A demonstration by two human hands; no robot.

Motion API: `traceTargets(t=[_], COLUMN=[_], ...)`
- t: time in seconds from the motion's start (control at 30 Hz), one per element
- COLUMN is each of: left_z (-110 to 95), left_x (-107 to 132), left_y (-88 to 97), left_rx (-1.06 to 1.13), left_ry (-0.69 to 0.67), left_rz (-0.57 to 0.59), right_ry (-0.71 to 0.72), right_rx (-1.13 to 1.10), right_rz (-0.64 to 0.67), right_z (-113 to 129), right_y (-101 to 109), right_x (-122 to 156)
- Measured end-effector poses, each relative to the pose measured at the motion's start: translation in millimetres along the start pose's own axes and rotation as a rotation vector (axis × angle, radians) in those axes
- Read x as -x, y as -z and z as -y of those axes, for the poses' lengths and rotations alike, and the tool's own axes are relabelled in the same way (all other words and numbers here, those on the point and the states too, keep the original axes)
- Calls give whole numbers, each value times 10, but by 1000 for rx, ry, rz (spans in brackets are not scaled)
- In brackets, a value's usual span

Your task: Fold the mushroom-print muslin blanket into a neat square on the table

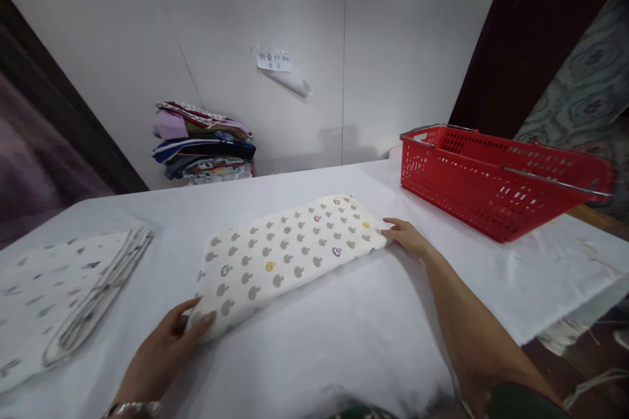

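Pinching opposite ends of 1 mushroom-print cloth [295, 252], frame centre: left hand [164, 344], right hand [411, 239], both nearly closed. Folding: long strip made; remaining folds, if any, unclear.

Forward-and-down head view over the table [344, 321]

Silvery band [133, 410] at left wrist [139, 385], dark green sleeve [523, 402] on right arm [464, 314]

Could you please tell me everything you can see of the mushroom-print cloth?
The mushroom-print cloth is white, soft-looking fabric with grey mushrooms and a few coloured ones. Folded into a long rectangle, it lies slantwise on the white table. The left hand grips its near left corner; the right hand pinches its right end.
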State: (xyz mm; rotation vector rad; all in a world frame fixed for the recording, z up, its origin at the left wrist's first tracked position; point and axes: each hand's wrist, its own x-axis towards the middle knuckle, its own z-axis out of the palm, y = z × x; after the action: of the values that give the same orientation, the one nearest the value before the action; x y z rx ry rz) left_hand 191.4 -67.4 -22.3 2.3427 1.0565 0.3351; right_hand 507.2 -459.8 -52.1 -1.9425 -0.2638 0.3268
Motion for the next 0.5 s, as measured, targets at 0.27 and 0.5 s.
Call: traceTargets(t=[0.27, 0.5], left_z=[-40, -15], left_x=[-387, -603], left_y=[15, -343], left_rx=[-75, -96], left_ry=[-213, -363], left_rz=[-21, -33], right_ry=[36, -42], right_rx=[344, 442], right_rz=[-88, 13], right_z=[123, 403], right_y=[-25, -165], right_x=[-178, -670])
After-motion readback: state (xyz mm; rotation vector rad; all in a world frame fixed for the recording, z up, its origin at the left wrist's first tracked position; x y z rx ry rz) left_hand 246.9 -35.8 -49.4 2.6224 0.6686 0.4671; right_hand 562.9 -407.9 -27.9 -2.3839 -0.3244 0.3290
